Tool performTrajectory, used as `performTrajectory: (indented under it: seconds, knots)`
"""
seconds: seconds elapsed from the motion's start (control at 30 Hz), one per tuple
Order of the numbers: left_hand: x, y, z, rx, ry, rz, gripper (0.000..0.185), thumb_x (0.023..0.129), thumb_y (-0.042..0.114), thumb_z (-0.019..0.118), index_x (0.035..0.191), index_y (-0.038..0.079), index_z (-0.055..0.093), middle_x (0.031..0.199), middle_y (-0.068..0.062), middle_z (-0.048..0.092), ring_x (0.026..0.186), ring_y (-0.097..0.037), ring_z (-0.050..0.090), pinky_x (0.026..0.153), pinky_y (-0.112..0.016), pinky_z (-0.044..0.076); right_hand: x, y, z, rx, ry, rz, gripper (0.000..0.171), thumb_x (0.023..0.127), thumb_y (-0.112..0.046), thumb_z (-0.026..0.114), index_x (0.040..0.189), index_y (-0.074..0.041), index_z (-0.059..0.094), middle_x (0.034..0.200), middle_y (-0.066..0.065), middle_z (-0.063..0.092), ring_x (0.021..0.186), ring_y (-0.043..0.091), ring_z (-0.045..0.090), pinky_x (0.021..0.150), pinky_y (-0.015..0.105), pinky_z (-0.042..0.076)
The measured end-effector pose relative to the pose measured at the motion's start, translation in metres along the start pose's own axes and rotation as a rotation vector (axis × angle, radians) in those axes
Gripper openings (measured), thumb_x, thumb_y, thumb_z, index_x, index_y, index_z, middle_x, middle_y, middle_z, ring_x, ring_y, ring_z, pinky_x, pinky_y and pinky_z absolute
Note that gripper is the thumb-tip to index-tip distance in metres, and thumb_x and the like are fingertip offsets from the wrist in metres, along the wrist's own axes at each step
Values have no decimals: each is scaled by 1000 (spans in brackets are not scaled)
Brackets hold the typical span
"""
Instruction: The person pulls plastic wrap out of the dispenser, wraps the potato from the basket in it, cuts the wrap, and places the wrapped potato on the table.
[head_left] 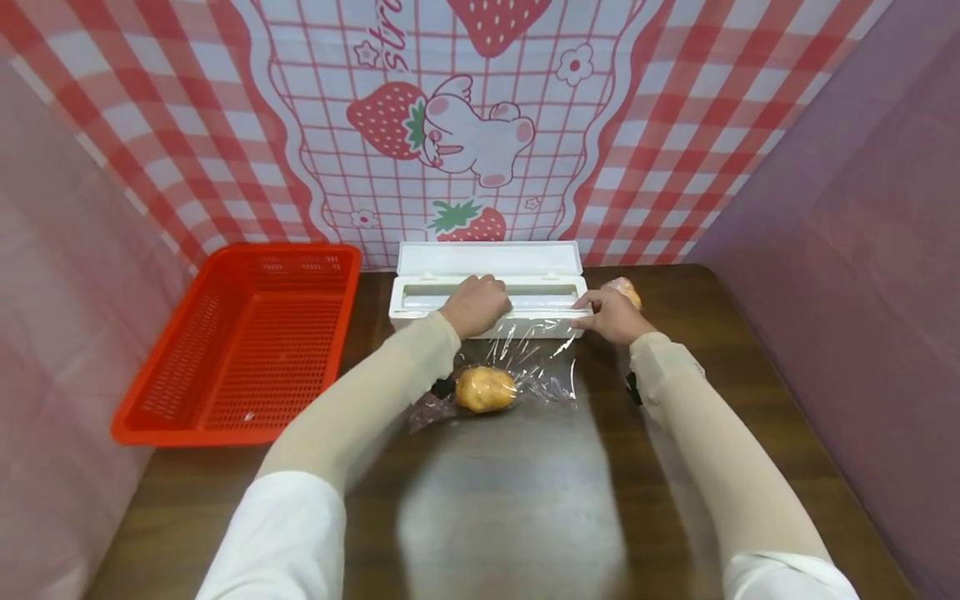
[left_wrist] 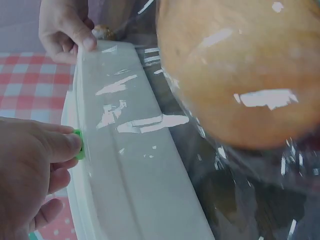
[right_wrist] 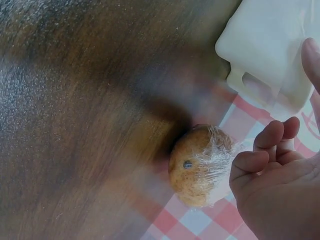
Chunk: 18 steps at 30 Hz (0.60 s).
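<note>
A white cling film dispenser (head_left: 401, 307) stands at the back of the table with its lid (head_left: 487, 259) up. My left hand (head_left: 477, 307) is at its front edge; in the left wrist view the thumb and finger pinch a small green slider (left_wrist: 79, 145) there. My right hand (head_left: 613, 318) grips the dispenser's right end, thumb on the corner. Clear film (head_left: 553, 371) stretches from the dispenser toward me, over the front wall. A yellow potato (head_left: 486, 390) lies in front, with film about it. Beside my right hand sits another potato (right_wrist: 192, 167), wrapped in crinkled film.
To the left stands a red plastic basket (head_left: 202, 437) with slotted walls. A checked strawberry-print cloth (head_left: 660, 150) hangs right behind the dispenser, and pink sheets flank the brown wooden table (head_left: 720, 367). Light glares off the table's front middle.
</note>
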<state>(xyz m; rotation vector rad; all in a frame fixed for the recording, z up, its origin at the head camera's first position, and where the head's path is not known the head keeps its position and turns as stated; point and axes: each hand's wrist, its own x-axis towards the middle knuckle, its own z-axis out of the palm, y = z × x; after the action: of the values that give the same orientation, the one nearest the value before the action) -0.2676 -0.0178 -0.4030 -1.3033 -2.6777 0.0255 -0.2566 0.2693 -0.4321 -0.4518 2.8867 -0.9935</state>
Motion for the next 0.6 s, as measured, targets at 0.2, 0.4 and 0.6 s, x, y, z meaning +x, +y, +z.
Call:
performTrajectory:
  seconds: [0.2,0.4,0.6]
  knots:
    - [-17,-14,4,25,5,4,21,91,4,66,82,17,79,83,-6,69,77,-26,61,61,-39,50,1,1,5,-4,-10,-1,24,81,-12,86,99,-1,74,78,12,53,75,25,46,66,37,40]
    - [-44,-34,-1,38,-13,-13,18,90,3,67,84,15,79,84,-8,68,78,-28,61,63,-41,50,4,3,7,18,-13,-3,24,81,-12,86,99,0,74,78,13,53,75,25,46,65,36,40]
    - [-70,-54,0,53,23,-58,14,89,9,68,79,13,77,82,-10,67,77,-32,62,61,-45,50,6,5,2,3,-3,2,24,81,-12,85,99,0,75,78,12,53,75,24,46,65,35,39]
